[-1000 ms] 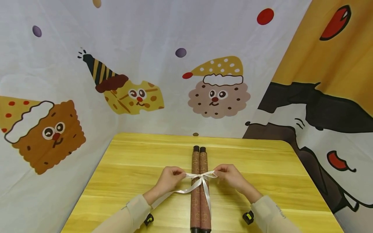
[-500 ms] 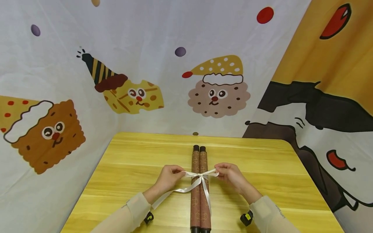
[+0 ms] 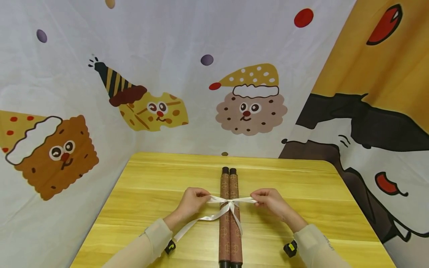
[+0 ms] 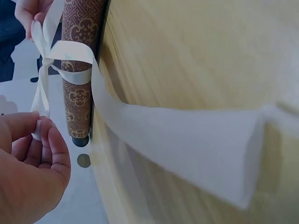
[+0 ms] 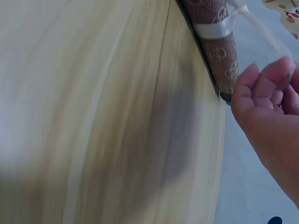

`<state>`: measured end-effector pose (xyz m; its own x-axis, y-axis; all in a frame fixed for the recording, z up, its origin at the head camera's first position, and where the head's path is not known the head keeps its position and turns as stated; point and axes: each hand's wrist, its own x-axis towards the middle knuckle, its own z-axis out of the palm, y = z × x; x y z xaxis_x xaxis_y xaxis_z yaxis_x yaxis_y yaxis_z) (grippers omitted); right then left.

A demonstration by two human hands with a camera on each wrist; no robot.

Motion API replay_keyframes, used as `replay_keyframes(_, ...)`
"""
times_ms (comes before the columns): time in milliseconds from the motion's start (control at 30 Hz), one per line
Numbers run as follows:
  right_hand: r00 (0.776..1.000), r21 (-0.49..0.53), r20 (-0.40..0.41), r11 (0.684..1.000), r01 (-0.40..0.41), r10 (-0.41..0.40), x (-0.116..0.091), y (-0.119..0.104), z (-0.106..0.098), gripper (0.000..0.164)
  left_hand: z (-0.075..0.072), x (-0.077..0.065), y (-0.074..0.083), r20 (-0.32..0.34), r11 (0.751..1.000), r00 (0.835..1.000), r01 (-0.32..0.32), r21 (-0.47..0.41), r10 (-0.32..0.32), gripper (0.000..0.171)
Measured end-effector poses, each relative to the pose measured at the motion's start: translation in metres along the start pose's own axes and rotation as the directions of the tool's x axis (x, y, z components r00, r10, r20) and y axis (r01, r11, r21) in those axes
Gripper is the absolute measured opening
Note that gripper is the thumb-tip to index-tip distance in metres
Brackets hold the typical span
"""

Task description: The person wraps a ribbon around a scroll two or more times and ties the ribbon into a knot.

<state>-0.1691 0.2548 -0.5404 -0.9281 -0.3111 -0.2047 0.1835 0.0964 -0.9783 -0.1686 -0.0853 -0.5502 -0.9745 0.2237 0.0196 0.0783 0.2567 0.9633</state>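
Two brown patterned scrolls (image 3: 225, 230) with black end knobs lie side by side on the wooden table. A white ribbon (image 3: 214, 216) wraps round them and is tied in a bow on top. My left hand (image 3: 193, 203) pinches the bow's left loop between thumb and fingers; the left wrist view shows this loop (image 4: 42, 93) stretched to the fingertips. On the other side, my right hand (image 3: 270, 202) pinches the right loop, drawn out straight. One ribbon tail (image 4: 182, 140) trails left toward the left sleeve, and a shorter one hangs over the right scroll.
The wooden table (image 3: 151, 175) reaches back to a white curtain (image 3: 174, 44) printed with cartoon biscuits and cheese. A small black device with a yellow mark (image 3: 290, 248) sits at the right cuff, and a similar device (image 3: 170, 246) at the left cuff.
My right hand has moved outward to the right, pulling its loop longer and straighter. My left hand has shifted slightly left and up. The tail over the right scroll has become shorter.
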Motion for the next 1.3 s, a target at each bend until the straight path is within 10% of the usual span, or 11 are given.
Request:
replay_keyframes(400, 0.999, -0.348, -0.02, 0.937, 0.04, -0.05, -0.005, 0.006, -0.01, 0.024, -0.006, 0.003, 0.003, 0.034, 0.972, 0.997, -0.08, 0.221, 0.074, 0.007)
replay_keyframes(1300, 0.994, -0.428, -0.022, 0.9, 0.084, -0.103, -0.008, 0.028, -0.016, 0.016, -0.004, 0.006, -0.014, 0.014, 0.966, 0.998, -0.061, 0.25, 0.059, 0.004)
